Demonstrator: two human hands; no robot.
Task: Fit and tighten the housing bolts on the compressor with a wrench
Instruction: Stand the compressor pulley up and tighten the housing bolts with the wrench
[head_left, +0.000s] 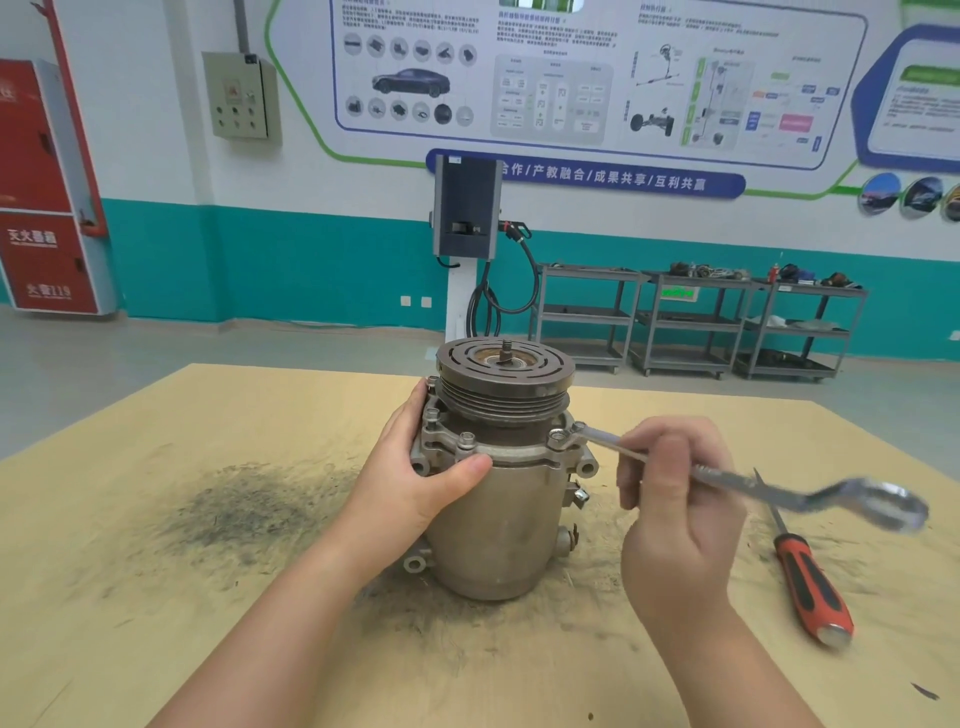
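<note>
Two bare forearms and hands of a person, seen from above by a head-worn camera.

The left hand (423, 470) and right hand (675, 499) wear no gloves, and no rings, watch or bracelet can be seen. Both forearms are uncovered from wrist to the near edge of view, no sleeve cuff in sight. Fingernails are short and unpainted, the left thumbnail plainest. The right hand's fingertips are slightly blurred. No markings show.

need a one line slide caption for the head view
Left hand steadies the upright compressor while the right hand holds a wrench on a housing bolt.
</note>
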